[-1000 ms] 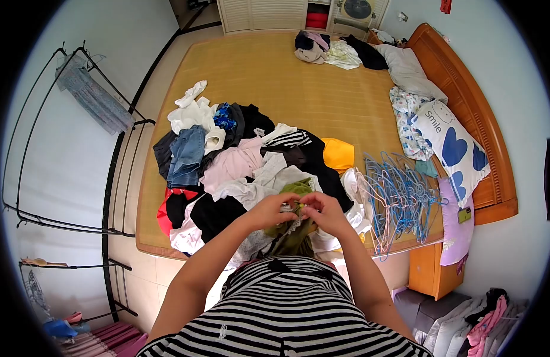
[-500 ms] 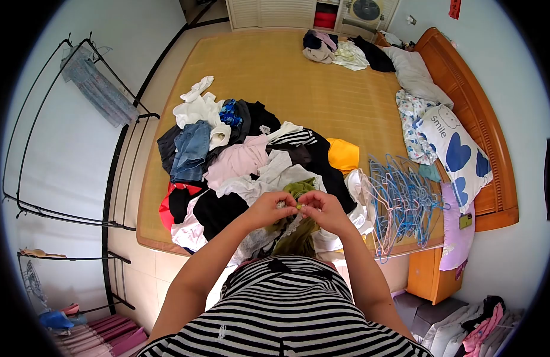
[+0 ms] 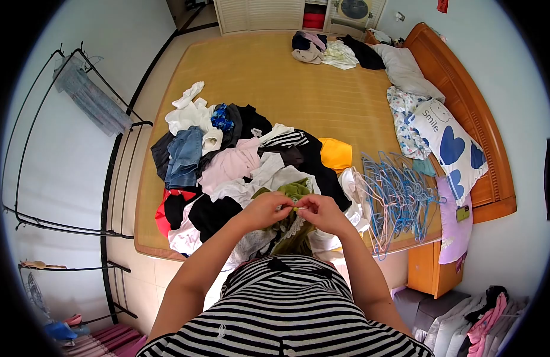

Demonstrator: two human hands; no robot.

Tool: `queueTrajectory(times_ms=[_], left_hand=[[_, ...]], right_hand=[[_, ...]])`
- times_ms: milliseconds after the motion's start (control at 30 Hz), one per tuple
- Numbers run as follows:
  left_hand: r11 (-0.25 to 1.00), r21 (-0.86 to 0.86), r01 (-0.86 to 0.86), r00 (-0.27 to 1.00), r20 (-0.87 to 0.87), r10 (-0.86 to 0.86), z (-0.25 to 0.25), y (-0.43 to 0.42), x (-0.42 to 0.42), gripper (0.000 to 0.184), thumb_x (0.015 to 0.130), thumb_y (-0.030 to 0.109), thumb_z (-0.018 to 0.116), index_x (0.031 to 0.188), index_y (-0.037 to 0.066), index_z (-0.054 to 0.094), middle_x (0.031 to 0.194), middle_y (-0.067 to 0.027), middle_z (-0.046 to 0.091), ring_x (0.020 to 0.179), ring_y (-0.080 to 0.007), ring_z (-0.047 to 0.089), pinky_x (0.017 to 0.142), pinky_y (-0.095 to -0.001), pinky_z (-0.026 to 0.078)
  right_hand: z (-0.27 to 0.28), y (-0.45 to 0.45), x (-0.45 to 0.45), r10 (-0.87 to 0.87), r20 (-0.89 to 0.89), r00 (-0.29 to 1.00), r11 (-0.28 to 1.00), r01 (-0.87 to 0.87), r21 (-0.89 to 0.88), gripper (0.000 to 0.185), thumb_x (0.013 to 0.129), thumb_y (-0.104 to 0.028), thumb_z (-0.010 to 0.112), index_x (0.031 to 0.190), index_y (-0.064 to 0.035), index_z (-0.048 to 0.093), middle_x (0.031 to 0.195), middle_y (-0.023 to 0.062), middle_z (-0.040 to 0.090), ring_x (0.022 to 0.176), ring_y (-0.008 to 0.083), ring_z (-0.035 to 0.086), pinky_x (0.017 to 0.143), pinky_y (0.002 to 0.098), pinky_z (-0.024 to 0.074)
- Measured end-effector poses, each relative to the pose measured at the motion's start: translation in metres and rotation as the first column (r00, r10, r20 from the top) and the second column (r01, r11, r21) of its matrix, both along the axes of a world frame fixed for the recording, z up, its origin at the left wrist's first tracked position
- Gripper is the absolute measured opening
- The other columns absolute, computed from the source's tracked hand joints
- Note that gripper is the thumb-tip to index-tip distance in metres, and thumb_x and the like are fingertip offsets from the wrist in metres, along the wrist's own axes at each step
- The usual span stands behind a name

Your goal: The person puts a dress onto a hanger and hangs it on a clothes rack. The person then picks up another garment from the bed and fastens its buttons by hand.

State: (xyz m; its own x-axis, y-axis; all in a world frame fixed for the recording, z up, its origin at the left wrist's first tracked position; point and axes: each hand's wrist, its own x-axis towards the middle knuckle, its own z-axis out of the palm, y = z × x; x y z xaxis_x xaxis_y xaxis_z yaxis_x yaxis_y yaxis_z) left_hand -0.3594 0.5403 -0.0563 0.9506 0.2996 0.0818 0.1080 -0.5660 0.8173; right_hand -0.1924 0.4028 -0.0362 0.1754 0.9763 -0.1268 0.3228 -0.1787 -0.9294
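An olive-green garment (image 3: 294, 241) with white lace trim hangs in front of me at the bed's near edge. My left hand (image 3: 268, 209) and my right hand (image 3: 319, 212) meet over it, their fingertips pinching the green fabric around a small yellow-green spot. Behind them lies a mixed pile of clothes, with a pale pink piece (image 3: 230, 163), blue denim (image 3: 184, 156), a black piece (image 3: 214, 215) and a white-grey piece (image 3: 275, 172). A yellow item (image 3: 335, 154) sits at the pile's right side.
Blue and pink hangers (image 3: 400, 193) lie on the bed (image 3: 269, 77) to the right. Farther right are a heart-print pillow (image 3: 450, 149), a phone (image 3: 463, 213) and the wooden headboard (image 3: 465, 101). Black racks (image 3: 25, 154) stand left. More folded clothes (image 3: 340, 53) rest at the far side.
The camera view has shifted slightly. My hands remain together at the green garment, with small finger movements, and more of its lace trim shows below them.
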Motion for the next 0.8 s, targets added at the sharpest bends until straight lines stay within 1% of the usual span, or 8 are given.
queueTrajectory(times_ms=[67, 200, 267, 300, 367, 467, 600, 800], left_hand=[[0.992, 0.123, -0.023, 0.997, 0.072, 0.015, 0.002, -0.004, 0.001, 0.013, 0.081, 0.013, 0.063, 0.090, 0.005, 0.065, 0.086, -0.0099, 0.062, 0.076, -0.0306, 0.060, 0.067, -0.0371, 0.049], [0.988, 0.152, -0.037, 0.998, 0.052, 0.030, 0.017, -0.011, 0.000, 0.012, 0.081, 0.014, 0.063, 0.092, 0.007, 0.064, 0.087, -0.0091, 0.062, 0.077, -0.0304, 0.061, 0.066, -0.0369, 0.050], [0.978, 0.203, -0.055, 0.989, 0.149, 0.024, 0.018, -0.013, -0.001, 0.013, 0.083, 0.014, 0.063, 0.094, 0.008, 0.064, 0.088, -0.0094, 0.063, 0.077, -0.0298, 0.062, 0.064, -0.0362, 0.050], [0.978, 0.204, -0.054, 0.989, 0.148, 0.024, 0.017, -0.014, -0.002, 0.013, 0.083, 0.014, 0.063, 0.094, 0.008, 0.064, 0.088, -0.0094, 0.063, 0.077, -0.0298, 0.062, 0.064, -0.0362, 0.050], [0.981, 0.182, -0.062, 0.997, 0.063, 0.052, 0.016, -0.017, -0.004, 0.013, 0.084, 0.014, 0.062, 0.096, 0.009, 0.063, 0.088, -0.0094, 0.063, 0.077, -0.0293, 0.063, 0.065, -0.0360, 0.050], [0.995, 0.094, -0.032, 0.997, 0.078, 0.025, 0.016, -0.017, -0.006, 0.015, 0.085, 0.015, 0.062, 0.099, 0.008, 0.064, 0.088, -0.0096, 0.064, 0.077, -0.0291, 0.062, 0.066, -0.0355, 0.050], [0.997, 0.077, 0.008, 0.996, 0.088, -0.015, 0.021, -0.018, -0.008, 0.018, 0.083, 0.012, 0.066, 0.099, 0.006, 0.064, 0.084, -0.0100, 0.063, 0.076, -0.0279, 0.062, 0.067, -0.0334, 0.049], [0.994, -0.066, 0.083, 0.991, 0.114, -0.075, 0.020, -0.015, -0.009, 0.015, 0.082, 0.014, 0.068, 0.094, 0.005, 0.066, 0.083, -0.0088, 0.062, 0.073, -0.0259, 0.060, 0.064, -0.0325, 0.047]], right_hand=[[0.003, -0.002, 0.001, -0.031, -0.048, 0.998, 0.998, 0.028, -0.060, 0.021, 0.079, -0.012, 0.069, 0.097, -0.0017, 0.065, 0.069, -0.0014, 0.057, 0.062, 0.0039, 0.050, 0.056, 0.0204, 0.0414], [-0.009, -0.004, 0.004, -0.027, -0.126, 0.992, 0.998, 0.021, -0.054, 0.019, 0.077, -0.010, 0.068, 0.094, -0.0027, 0.064, 0.072, -0.0023, 0.056, 0.061, 0.0041, 0.048, 0.056, 0.0205, 0.0423], [-0.014, -0.003, 0.004, -0.012, -0.279, 0.960, 0.999, -0.001, -0.046, 0.016, 0.077, -0.009, 0.067, 0.091, -0.0033, 0.062, 0.073, -0.0040, 0.055, 0.062, 0.0029, 0.047, 0.056, 0.0196, 0.0409], [-0.014, -0.003, 0.003, -0.012, -0.280, 0.960, 0.999, -0.001, -0.045, 0.016, 0.077, -0.009, 0.067, 0.091, -0.0033, 0.062, 0.073, -0.0040, 0.055, 0.062, 0.0029, 0.047, 0.056, 0.0196, 0.0409], [-0.013, -0.003, 0.001, 0.006, -0.364, 0.932, 1.000, -0.011, -0.013, 0.015, 0.077, -0.009, 0.067, 0.089, -0.0038, 0.060, 0.074, -0.0048, 0.054, 0.064, 0.0022, 0.047, 0.057, 0.0189, 0.0400], [-0.016, -0.004, 0.003, 0.009, -0.333, 0.943, 1.000, -0.015, -0.015, 0.014, 0.077, -0.007, 0.066, 0.089, -0.0040, 0.060, 0.075, -0.0047, 0.054, 0.065, 0.0024, 0.047, 0.059, 0.0187, 0.0400], [-0.014, -0.007, 0.001, 0.010, -0.363, 0.932, 1.000, -0.017, -0.017, 0.013, 0.077, -0.007, 0.065, 0.088, -0.0041, 0.059, 0.076, -0.0048, 0.054, 0.067, 0.0025, 0.048, 0.060, 0.0187, 0.0403], [-0.014, -0.014, -0.002, 0.030, -0.536, 0.844, 0.998, -0.052, -0.025, 0.011, 0.077, -0.005, 0.065, 0.087, -0.0049, 0.060, 0.079, -0.0035, 0.058, 0.071, 0.0038, 0.053, 0.063, 0.0193, 0.0430]])
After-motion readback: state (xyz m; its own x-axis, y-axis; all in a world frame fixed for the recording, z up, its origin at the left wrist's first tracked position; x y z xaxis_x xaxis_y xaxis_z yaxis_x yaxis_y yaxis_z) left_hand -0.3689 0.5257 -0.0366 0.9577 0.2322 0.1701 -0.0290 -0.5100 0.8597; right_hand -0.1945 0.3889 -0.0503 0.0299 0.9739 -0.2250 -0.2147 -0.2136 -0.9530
